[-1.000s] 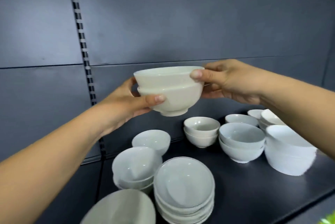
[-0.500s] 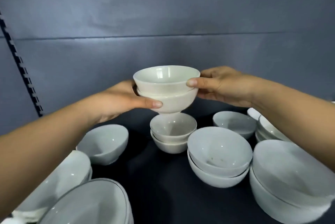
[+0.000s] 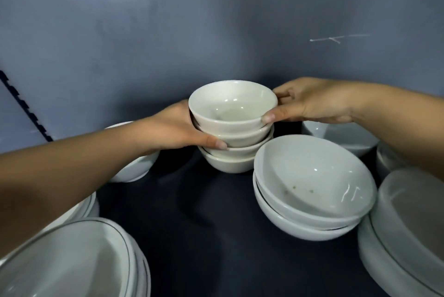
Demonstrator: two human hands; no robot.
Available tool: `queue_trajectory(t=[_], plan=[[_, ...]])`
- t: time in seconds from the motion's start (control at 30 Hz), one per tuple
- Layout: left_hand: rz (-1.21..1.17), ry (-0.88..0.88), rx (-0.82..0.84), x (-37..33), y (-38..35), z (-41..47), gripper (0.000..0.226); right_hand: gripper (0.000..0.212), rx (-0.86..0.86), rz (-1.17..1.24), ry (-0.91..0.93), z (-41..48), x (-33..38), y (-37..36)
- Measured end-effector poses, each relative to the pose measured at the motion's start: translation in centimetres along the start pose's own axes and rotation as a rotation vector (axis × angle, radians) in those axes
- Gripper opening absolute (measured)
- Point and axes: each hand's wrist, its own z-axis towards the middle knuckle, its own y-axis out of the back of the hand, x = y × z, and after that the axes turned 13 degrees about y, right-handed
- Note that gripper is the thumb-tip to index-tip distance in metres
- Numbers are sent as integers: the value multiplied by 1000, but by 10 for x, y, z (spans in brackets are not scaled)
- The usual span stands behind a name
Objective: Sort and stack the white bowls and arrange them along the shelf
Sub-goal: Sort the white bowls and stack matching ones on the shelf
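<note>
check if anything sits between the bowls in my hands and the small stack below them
Nothing visible. The top bowls, gripped by the left hand and right hand, sit nested on the small stack. The bigger bowls stand beside it on the right, not between.

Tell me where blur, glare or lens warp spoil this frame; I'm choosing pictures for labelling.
Head view, centre: the stack of small cream ceramic bowls is sharp; lower left, the grey-rimmed white bowls blur, as does the big white bowl pile at the right edge; a glare streak sits inside the pair of wide white bowls; the dark shelf top swallows shadows.
</note>
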Motion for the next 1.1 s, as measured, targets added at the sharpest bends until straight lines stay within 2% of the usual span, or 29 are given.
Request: queue_trajectory(t=[0.13, 0.23, 0.33, 0.47, 0.6, 0.73, 0.83, 0.9, 1.0, 1.1], plan=[[18, 29, 23, 1, -1, 1, 69, 74, 10, -26, -3, 0, -1, 0], [-22, 36, 107, -1, -2, -1, 68, 60, 35, -9, -30, -2, -2, -1], [-32, 45, 149, -3, -2, -2, 65, 61, 30, -1, -36, -3, -5, 0], [-38, 70, 168, -2, -1, 0, 68, 50, 27, 13, -43, -5, -7, 0], [-2, 93, 164, -4, 0, -3, 62, 69, 13, -60, -44, -4, -8, -3], [192, 152, 124, -9, 0, -10, 67, 82, -9, -300, -29, -7, -2, 0], [676, 295, -9, -16, 3, -24, 84, 60, -37, -490, 3, -11, 3, 4], [969, 339, -84, -27, 4, -39, 68, 49, -94, -541, 53, -19, 11, 8], [1005, 285, -166, -53, 2, -66, 45, 45, -177, -573, 82, -48, 34, 12], [922, 129, -298, -81, -3, -97, 36, 32, -266, -657, 109, -87, 57, 16]])
